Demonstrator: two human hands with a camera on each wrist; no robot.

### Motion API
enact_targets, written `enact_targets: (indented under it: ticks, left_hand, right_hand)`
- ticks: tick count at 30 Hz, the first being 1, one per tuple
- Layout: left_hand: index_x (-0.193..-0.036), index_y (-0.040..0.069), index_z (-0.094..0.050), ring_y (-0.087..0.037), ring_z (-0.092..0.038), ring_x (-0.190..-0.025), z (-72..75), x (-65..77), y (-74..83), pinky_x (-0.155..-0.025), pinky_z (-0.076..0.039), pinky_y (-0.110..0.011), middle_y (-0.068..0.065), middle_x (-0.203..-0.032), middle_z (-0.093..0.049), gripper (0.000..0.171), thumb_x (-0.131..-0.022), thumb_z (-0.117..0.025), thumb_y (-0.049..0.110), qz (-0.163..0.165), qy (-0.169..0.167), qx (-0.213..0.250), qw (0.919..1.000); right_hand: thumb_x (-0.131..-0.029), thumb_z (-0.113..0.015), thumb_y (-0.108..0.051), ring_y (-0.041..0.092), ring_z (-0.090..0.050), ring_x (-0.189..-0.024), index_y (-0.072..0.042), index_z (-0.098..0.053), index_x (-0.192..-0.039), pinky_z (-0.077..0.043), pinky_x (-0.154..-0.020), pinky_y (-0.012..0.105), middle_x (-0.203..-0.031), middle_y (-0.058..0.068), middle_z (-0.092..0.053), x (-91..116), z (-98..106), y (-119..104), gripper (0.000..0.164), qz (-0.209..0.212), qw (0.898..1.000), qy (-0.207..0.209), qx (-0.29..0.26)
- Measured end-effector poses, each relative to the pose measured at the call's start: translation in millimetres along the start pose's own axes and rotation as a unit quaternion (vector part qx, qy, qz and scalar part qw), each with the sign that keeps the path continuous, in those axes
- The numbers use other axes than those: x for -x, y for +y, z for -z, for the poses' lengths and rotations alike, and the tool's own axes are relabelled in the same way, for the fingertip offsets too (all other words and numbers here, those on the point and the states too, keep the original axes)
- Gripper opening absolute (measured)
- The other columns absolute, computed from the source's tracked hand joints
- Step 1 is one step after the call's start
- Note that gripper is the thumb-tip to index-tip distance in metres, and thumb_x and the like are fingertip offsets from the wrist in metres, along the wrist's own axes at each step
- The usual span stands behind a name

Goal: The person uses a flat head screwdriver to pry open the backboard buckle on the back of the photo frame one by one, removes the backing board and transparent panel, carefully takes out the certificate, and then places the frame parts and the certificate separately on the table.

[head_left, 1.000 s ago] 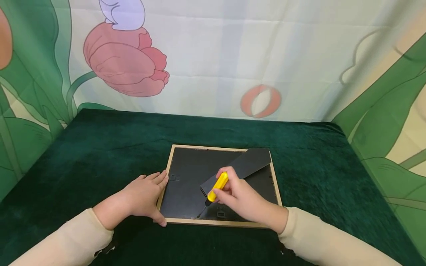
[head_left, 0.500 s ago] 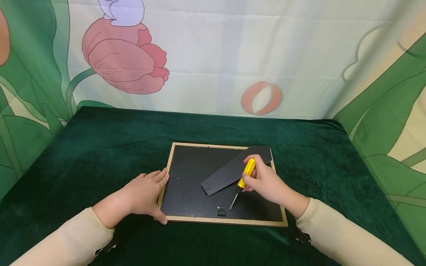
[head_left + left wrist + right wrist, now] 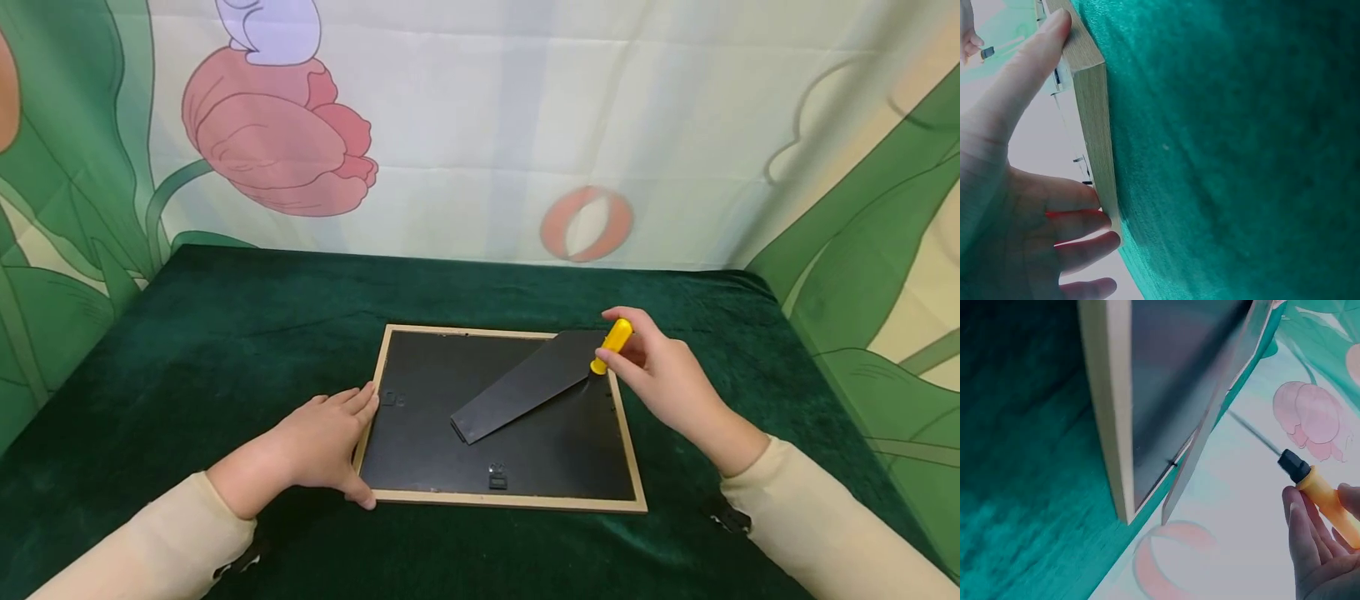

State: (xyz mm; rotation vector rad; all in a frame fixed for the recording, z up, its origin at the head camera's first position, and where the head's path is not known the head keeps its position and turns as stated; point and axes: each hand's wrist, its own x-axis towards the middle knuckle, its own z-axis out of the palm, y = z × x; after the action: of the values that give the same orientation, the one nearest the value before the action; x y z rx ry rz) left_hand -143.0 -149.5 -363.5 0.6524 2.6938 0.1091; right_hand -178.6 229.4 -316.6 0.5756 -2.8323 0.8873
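A wooden picture frame (image 3: 510, 502) lies face down, its black backing board (image 3: 420, 442) upward. Slanting across the board is a black stand leg (image 3: 517, 387). My left hand (image 3: 318, 437) presses against the frame's left side with straight fingers; its thumb touches the near left corner, also seen on the wooden edge (image 3: 1094, 115) in the left wrist view. With thumb and fingers, my right hand (image 3: 675, 383) holds a flathead screwdriver (image 3: 615, 342) by its yellow handle, over the frame's right side. The metal shaft (image 3: 1254, 431) shows in the right wrist view.
Dark green velvet cloth (image 3: 300, 317) covers the table under the frame. Behind it hangs a pale printed curtain (image 3: 465, 125) with flowers and leaves. A small black hanger tab (image 3: 497, 479) sits near the board's front edge.
My right hand has carried the screwdriver from the board's near edge, right and away, to the frame's right side. My left hand stays where it was.
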Motion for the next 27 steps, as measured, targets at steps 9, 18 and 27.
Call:
enact_targets:
  ticks: [9,18,27]
  left_hand:
    - [-0.141,-0.003,-0.035,-0.041,-0.029,-0.132,-0.8,0.5,-0.7,-0.101,-0.027,-0.06,-0.021,-0.147,-0.031,0.123,-0.049,-0.079,0.066,0.001,0.002,0.007,1.0]
    - [-0.141,-0.003,-0.034,-0.04,-0.028,-0.133,-1.9,-0.4,-0.8,-0.102,-0.027,-0.059,-0.02,-0.147,-0.03,0.123,-0.05,-0.079,0.066,0.001,0.001,0.004,1.0]
    - [-0.141,-0.003,-0.034,-0.041,-0.028,-0.132,-2.2,-0.7,-1.5,-0.101,-0.026,-0.06,-0.021,-0.147,-0.03,0.124,-0.049,-0.079,0.067,0.001,0.002,0.004,1.0]
  right_hand:
    - [-0.083,-0.071,-0.017,0.011,-0.048,-0.053,-0.014,-0.042,-0.137,-0.043,-0.05,0.024,-0.076,0.003,-0.061,-1,-13,8,0.061,0.093,0.985,0.026,0.144]
    - [-0.081,-0.074,-0.018,0.012,-0.05,-0.053,-0.014,-0.043,-0.137,-0.045,-0.048,0.022,-0.077,0.002,-0.062,-4,-22,7,0.064,0.155,0.966,0.033,0.207]
    - [-0.081,-0.074,-0.019,0.016,-0.058,-0.058,-0.015,-0.049,-0.128,-0.049,-0.052,0.026,-0.086,0.005,-0.067,-13,-28,2,0.053,0.172,0.961,0.005,0.215]
